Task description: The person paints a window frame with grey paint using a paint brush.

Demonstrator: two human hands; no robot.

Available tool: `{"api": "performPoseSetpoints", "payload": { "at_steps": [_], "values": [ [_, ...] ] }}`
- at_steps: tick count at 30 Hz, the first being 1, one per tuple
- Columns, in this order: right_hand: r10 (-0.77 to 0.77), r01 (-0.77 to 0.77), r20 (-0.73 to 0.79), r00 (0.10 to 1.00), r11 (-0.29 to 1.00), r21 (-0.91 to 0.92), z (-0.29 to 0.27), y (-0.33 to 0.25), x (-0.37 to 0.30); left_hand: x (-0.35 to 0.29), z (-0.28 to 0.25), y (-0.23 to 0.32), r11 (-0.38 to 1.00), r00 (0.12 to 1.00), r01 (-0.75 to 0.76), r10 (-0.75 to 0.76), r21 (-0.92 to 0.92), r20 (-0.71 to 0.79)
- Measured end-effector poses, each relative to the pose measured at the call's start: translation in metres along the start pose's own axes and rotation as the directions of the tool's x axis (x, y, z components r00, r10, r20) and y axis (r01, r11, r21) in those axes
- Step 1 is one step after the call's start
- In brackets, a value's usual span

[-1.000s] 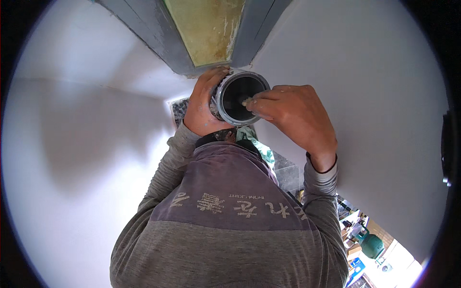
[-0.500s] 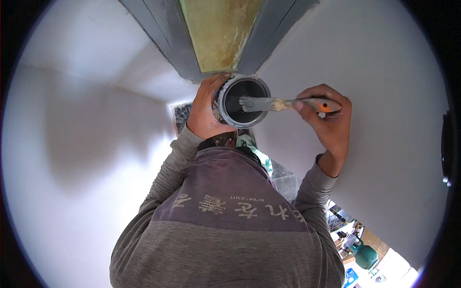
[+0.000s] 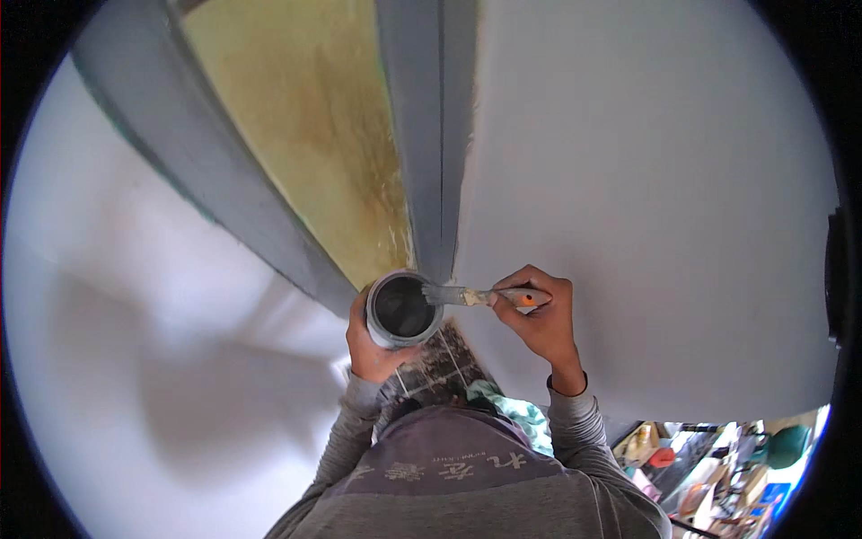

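Observation:
My left hand (image 3: 370,346) is wrapped round the side of a paint can (image 3: 378,336). Dark grey paint (image 3: 404,307) shows inside the can's round mouth. In my right hand (image 3: 546,319) is a paintbrush (image 3: 473,296), pinched by its handle with an orange mark near the end. Grey paint coats the bristles, which lie over the can's right rim. Beyond the can rise a yellowish panel (image 3: 305,126) and the grey frame (image 3: 422,135) along its sides.
White walls (image 3: 646,198) flank the frame on both sides. Below the can is a dark tiled floor (image 3: 440,364) with a pale green cloth or bag (image 3: 521,418). Cluttered items and a green gas cylinder (image 3: 787,446) stand at the lower right.
The view has tilted up, showing more of the panel and frame. The brush has moved from over the can's mouth to its right rim. Both hands keep their holds.

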State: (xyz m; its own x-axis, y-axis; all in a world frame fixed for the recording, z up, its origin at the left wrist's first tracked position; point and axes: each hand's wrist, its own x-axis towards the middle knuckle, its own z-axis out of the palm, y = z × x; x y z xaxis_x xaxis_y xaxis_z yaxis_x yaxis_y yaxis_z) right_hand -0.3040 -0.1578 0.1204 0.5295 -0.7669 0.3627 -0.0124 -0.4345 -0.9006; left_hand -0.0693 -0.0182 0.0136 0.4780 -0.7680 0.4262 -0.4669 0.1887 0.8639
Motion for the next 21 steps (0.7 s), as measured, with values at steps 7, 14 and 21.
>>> {"api": "performPoseSetpoints", "payload": {
  "at_steps": [7, 14, 21],
  "values": [
    [0.247, 0.088, -0.541, 0.804, 0.850, 0.519, 0.014, 0.017, 0.006, 0.006, 0.009, 0.028, 0.989, 0.988, -0.134, 0.138, 0.057, -0.068],
    [-0.238, 0.550, -0.798, 0.553, 0.824, 0.135, 0.043, -0.020, 0.127, 0.004, -0.001, 0.023, 0.994, 0.993, -0.107, 0.109, 0.034, -0.046],
    [-0.666, 0.531, -0.673, 0.321, 0.715, -0.454, 0.040, -0.009, 0.170, -0.016, -0.014, 0.012, 0.999, 0.995, -0.051, 0.053, 0.018, -0.090]
  ]
}}
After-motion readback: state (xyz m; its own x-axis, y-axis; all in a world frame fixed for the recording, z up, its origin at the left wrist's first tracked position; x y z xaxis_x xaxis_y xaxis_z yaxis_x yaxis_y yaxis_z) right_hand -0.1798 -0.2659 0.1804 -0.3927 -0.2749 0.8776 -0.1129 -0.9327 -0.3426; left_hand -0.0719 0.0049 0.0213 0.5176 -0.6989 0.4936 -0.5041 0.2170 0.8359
